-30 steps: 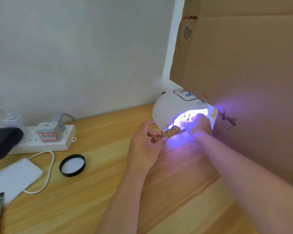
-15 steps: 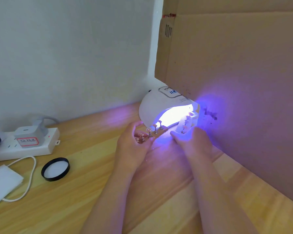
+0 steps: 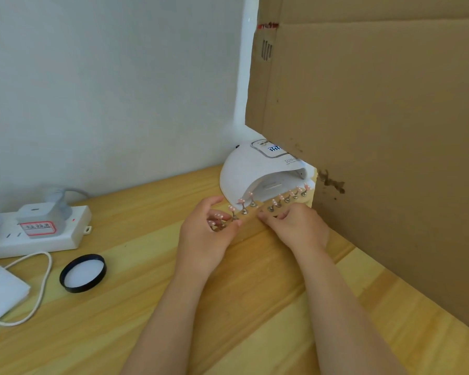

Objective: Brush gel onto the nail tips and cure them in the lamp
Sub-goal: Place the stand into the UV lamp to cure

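Head view: wooden table (image 3: 119,334) against white wall (image 3: 106,90); cardboard sheet (image 3: 377,131) alongside

Both hands, left (image 3: 205,234) and right (image 3: 295,228), reach forward, fingers curled, pinching.

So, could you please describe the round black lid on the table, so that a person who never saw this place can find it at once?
Start at the white power strip by the wall on the left of the wooden table. Just in front of it, nearer the person, lies the black lid, beside a looping white cable. It is the only round thing there: a black ring with a white inside.
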### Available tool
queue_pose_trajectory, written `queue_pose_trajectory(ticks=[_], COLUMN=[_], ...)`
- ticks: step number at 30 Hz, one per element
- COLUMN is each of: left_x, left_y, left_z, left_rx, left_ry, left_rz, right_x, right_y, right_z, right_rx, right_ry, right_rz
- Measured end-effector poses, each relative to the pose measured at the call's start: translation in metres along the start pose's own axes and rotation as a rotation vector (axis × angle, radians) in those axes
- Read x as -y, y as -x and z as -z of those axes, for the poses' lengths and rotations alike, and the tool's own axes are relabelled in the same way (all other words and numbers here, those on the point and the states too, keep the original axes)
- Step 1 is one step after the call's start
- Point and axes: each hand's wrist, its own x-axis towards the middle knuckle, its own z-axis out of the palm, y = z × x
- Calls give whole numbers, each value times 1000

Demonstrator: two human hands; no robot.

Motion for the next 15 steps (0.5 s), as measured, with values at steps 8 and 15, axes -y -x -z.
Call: queue_pose_trajectory(ticks=[8,15], left_x=[-1,-1], left_y=[1,1], left_z=[4,5], left_rx=[-23,-32], left_ry=[22,17], left_rz=[2,6], right_x=[-5,-6], right_y=[-10,-7], right_z=[-5,-5], right_rx=[-196,-196], right_ry=[14,-67], right_rz=[-128,-19])
